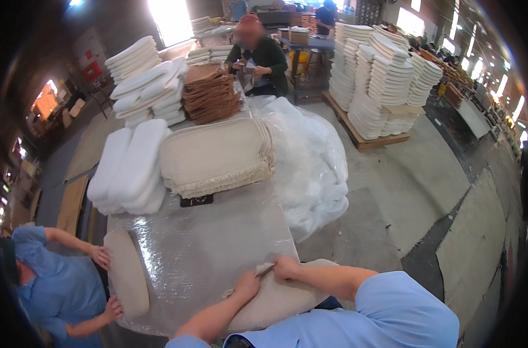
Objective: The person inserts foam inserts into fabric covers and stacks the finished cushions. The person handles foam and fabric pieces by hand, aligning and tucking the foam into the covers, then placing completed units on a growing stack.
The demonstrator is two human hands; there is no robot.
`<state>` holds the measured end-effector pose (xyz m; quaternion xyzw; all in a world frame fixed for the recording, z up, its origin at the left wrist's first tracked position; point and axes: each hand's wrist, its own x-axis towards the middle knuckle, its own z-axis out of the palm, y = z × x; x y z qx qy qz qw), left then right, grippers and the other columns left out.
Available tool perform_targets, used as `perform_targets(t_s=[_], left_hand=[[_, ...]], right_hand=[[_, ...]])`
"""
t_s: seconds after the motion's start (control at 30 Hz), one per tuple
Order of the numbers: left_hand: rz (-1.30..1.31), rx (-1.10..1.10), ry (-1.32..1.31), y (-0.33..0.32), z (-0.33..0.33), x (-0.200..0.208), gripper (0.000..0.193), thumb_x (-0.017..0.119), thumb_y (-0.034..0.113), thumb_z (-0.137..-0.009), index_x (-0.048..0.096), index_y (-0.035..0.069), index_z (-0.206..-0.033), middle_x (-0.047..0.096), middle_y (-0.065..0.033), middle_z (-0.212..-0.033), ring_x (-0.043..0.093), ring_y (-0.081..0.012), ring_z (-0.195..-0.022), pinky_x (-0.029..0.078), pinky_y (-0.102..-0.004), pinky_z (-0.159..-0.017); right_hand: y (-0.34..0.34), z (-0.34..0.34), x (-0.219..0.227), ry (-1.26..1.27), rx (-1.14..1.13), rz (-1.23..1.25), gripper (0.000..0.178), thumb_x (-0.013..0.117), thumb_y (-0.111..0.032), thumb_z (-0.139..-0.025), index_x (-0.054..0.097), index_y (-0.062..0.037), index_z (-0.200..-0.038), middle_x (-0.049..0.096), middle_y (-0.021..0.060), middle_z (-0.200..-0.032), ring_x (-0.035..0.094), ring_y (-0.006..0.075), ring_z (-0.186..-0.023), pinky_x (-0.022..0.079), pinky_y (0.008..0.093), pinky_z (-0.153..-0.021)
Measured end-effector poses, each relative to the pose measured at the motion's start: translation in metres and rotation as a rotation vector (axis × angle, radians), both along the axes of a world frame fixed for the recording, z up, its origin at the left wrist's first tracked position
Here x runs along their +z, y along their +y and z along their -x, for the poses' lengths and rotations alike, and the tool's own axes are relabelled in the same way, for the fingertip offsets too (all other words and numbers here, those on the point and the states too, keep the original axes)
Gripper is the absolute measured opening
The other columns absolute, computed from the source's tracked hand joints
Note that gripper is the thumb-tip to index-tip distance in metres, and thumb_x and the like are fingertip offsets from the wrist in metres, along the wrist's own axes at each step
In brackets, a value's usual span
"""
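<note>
Against my body at the table's near edge lies a beige fabric cushion [270, 301], its cover edge bunched up on the far side. My left hand [248, 285] is closed on that edge, with a bit of pale frayed fabric showing beside it. Just to its right, my right hand [287, 268] pinches the same edge, fingers curled in. The two hands are close together, with a short fold of the cover between them. What lies inside the cover is hidden from view.
A plastic-covered table [217, 238] holds stacked beige covers [217, 148], white pads [130, 156] and brown covers [210, 95]. At left a co-worker handles a beige cushion [126, 272]. Clear plastic [310, 156] bulges off the right edge. Another person stands at the far end. Palletized pads [380, 81] stand beyond.
</note>
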<state>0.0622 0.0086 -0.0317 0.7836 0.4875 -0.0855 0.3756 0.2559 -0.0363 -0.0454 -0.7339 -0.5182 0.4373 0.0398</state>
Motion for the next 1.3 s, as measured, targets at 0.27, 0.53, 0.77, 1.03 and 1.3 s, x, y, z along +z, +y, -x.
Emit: perform_targets(t_s=[0.27, 0.53, 0.77, 1.03, 1.3], left_hand=[[-0.034, 0.004, 0.059, -0.007, 0.007, -0.025, 0.026, 0.055, 0.023, -0.098, 0.069, 0.006, -0.113, 0.075, -0.0247, -0.107, 0.071, -0.0448, -0.103, 0.054, -0.0572, -0.090], [-0.110, -0.025, 0.077, -0.004, 0.005, -0.020, 0.027, 0.057, 0.028, -0.100, 0.064, 0.007, -0.115, 0.075, -0.0234, -0.099, 0.071, -0.0467, -0.097, 0.054, -0.0583, -0.083], [-0.185, -0.016, 0.034, -0.007, 0.010, -0.019, 0.035, 0.062, 0.039, -0.101, 0.070, 0.007, -0.113, 0.075, -0.0233, -0.099, 0.071, -0.0459, -0.096, 0.055, -0.0557, -0.082], [0.062, 0.006, 0.003, -0.003, 0.028, 0.005, 0.051, 0.064, 0.053, -0.100, 0.075, 0.004, -0.113, 0.075, -0.0236, -0.107, 0.071, -0.0448, -0.099, 0.055, -0.0507, -0.086], [-0.114, -0.004, 0.071, -0.009, 0.023, -0.017, 0.037, 0.060, 0.042, -0.104, 0.072, 0.007, -0.104, 0.076, -0.0201, -0.099, 0.071, -0.0431, -0.094, 0.055, -0.0534, -0.082]], right_hand=[[-0.019, 0.006, -0.023, 0.079, -0.099, -0.361, 0.015, 0.057, -0.012, -0.096, 0.066, -0.0027, -0.103, 0.070, 0.0286, -0.102, 0.066, 0.0513, -0.102, 0.053, 0.0566, -0.085], [-0.008, -0.008, -0.023, 0.177, -0.025, -0.272, 0.027, 0.066, -0.019, -0.097, 0.071, -0.0038, -0.118, 0.073, 0.0258, -0.110, 0.069, 0.0461, -0.102, 0.055, 0.0515, -0.087], [0.008, -0.014, 0.030, 0.028, 0.333, -0.004, 0.034, 0.065, -0.030, -0.100, 0.072, -0.0048, -0.122, 0.074, 0.0223, -0.115, 0.069, 0.0422, -0.108, 0.054, 0.0497, -0.094], [-0.016, -0.001, 0.012, -0.091, 0.183, -0.230, 0.028, 0.062, -0.032, -0.101, 0.071, -0.0073, -0.111, 0.074, 0.0218, -0.105, 0.070, 0.0434, -0.103, 0.055, 0.0534, -0.090], [-0.025, 0.003, -0.004, -0.064, 0.142, -0.329, 0.018, 0.061, -0.020, -0.096, 0.066, -0.0069, -0.107, 0.073, 0.0200, -0.096, 0.070, 0.0439, -0.094, 0.054, 0.0542, -0.084]])
